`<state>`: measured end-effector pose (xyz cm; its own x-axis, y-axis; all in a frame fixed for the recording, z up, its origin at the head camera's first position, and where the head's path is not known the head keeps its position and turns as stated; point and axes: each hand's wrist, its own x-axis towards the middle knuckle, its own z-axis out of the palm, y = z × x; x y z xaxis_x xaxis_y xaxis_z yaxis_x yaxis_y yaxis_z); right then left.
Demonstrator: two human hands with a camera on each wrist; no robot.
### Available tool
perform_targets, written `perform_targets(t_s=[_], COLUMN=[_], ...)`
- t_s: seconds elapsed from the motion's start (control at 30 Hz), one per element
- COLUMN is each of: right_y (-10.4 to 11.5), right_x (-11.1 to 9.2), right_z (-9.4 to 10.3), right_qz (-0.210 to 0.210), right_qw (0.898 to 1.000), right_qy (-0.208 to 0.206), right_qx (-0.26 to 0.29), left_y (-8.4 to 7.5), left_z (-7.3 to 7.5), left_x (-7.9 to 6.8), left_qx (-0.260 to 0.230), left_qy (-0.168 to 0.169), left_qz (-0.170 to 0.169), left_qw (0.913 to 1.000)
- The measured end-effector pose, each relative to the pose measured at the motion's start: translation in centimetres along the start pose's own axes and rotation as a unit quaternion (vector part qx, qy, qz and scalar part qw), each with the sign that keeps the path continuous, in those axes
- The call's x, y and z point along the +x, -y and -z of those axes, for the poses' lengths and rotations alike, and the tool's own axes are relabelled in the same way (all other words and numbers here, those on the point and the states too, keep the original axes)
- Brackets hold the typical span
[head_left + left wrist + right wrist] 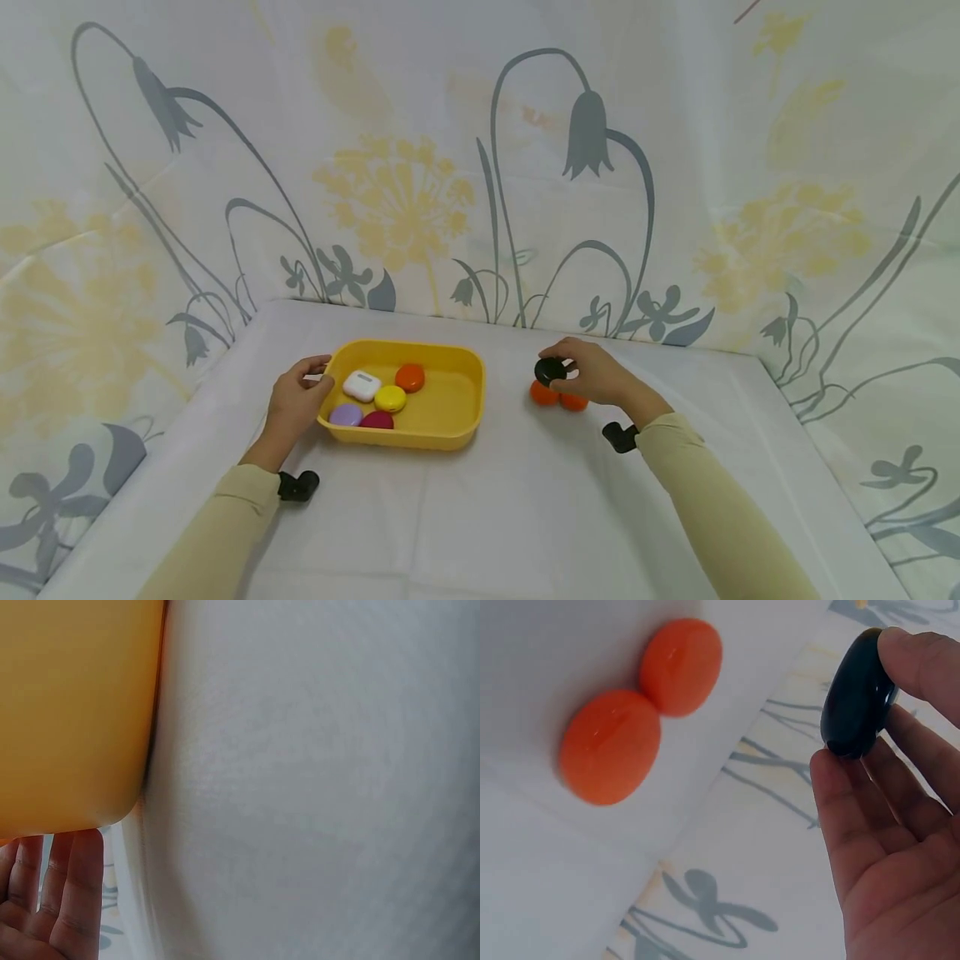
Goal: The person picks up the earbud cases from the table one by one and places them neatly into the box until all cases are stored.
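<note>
My right hand [592, 372] pinches a glossy black disc [859, 694] with rounded edges between thumb and fingertips, tilted on edge in the right wrist view. Beneath it on the table lie two glossy orange rounded pieces [611, 746], side by side and touching. My left hand [296, 400] is at the left end of a yellow tray [438, 439]. Its fingers [80, 892] are extended, with the tips right at the tray's end wall. Inside the tray sit a white rounded square piece [362, 386] and orange [410, 377], yellow [390, 398], lilac [346, 415] and dark red [377, 420] rounded pieces.
A white cloth covers the table [480, 517]. Behind it hangs a flower-patterned fabric [420, 100] that also runs down both sides. Black wrist-worn devices [298, 486] show at both cuffs. The pieces in the tray gather toward its left half.
</note>
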<state>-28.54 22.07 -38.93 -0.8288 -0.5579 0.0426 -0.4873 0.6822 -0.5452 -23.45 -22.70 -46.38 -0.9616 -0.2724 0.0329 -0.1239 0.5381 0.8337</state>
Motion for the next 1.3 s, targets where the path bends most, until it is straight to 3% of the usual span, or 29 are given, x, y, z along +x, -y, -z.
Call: perform_targets(t_s=[0.7,1.3], right_y=[-4.4,-6.7], right_x=[-3.5,-4.4], right_z=[1.1,0.5], right_qz=[-0.08,-0.116], right_qw=[0.995,0.991], right_qy=[-0.006,0.002], right_qx=[-0.051,-0.066], left_y=[0.0,0.4], left_z=[-0.1,-0.2], left_x=[0.0,0.2], left_qx=[-0.008,-0.01], left_qy=[0.0,-0.009], left_qz=[-0.008,-0.007], left_qw=[0.9999,0.9999])
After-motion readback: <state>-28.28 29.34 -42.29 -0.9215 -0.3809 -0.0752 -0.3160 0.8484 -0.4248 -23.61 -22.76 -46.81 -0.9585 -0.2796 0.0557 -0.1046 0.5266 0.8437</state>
